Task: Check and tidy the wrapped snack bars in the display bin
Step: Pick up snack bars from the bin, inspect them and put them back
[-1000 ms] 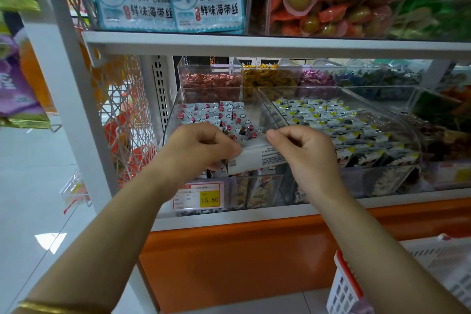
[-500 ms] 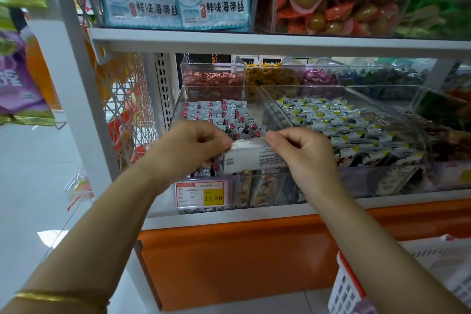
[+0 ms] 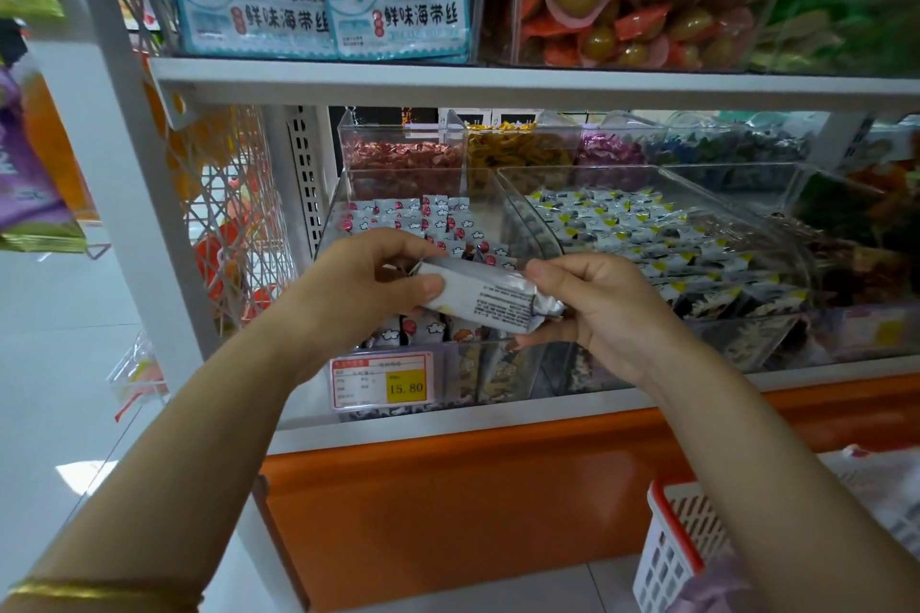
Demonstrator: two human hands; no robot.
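The wrapped snack bar (image 3: 485, 299) is held over the front edge of the display bin (image 3: 332, 209), its right end slightly lower. The left hand (image 3: 358, 284) has its fingers (image 3: 423, 286) curled round the bar's left end. The right hand (image 3: 602, 309) pinches the crimped right end.
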